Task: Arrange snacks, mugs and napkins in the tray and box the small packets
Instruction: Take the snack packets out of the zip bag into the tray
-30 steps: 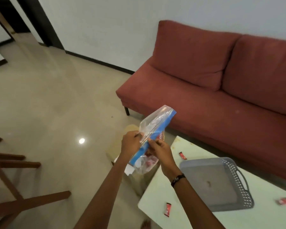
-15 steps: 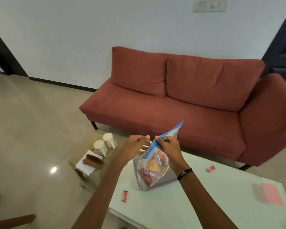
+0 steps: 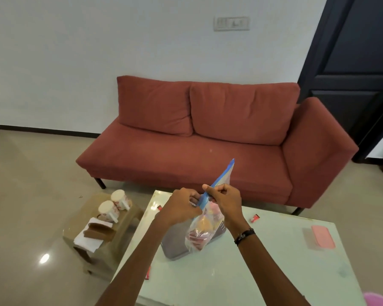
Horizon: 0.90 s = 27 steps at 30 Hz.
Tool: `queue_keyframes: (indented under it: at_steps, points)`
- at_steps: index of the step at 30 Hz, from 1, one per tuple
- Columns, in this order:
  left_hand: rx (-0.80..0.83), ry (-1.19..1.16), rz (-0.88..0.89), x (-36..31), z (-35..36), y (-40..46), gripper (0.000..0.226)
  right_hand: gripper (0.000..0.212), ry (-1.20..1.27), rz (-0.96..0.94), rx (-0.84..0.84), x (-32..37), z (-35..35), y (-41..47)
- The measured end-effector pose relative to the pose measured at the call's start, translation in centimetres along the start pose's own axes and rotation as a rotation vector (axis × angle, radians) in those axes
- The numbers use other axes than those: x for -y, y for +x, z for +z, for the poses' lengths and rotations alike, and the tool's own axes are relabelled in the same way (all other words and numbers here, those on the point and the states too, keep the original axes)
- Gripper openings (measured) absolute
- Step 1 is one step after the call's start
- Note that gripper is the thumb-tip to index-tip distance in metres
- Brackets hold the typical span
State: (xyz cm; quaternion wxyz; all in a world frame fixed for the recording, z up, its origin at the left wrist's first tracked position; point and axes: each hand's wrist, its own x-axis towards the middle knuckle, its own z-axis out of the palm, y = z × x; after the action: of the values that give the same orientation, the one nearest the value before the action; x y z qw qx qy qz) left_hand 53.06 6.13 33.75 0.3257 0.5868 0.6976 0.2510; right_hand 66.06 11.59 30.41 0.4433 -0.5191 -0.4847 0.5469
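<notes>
Head view: left hand (image 3: 181, 206) and right hand (image 3: 224, 198) close together, both pinching the blue top strip of a clear snack bag (image 3: 205, 230) held up over the pale table (image 3: 263, 261). Bag's long axis tilted, strip end pointing up and to the right toward the red sofa (image 3: 208, 138), full bottom hanging down in front of the grey tray (image 3: 173, 246). Two mugs (image 3: 114, 205) and folded napkins (image 3: 91, 236) on a low stool (image 3: 111, 250) left of the table. Small red packets (image 3: 255, 218) lying apart on the tabletop.
</notes>
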Motion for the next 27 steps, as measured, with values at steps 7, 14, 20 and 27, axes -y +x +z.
queue_keyframes:
  at_steps: [7, 14, 20, 27]
  points:
    - [-0.139, -0.131, -0.034, 0.8, -0.4, -0.1, 0.008, 0.025, 0.125, 0.075, 0.011, 0.6, -0.7, -0.2]
    - [-0.250, -0.250, -0.046, 1.0, 0.9, 0.2, 0.010, 0.011, 0.008, 0.230, 0.312, 1.7, 0.6, -2.7]
    - [-0.198, -0.187, -0.040, 1.8, 2.2, -0.4, 0.014, 0.018, -0.122, 0.229, 0.266, 0.5, 0.6, -3.8]
    - [-0.252, -0.138, -0.014, 2.2, 2.7, -2.4, 0.011, 0.019, -0.445, 0.200, 0.247, -0.9, 1.9, -3.9]
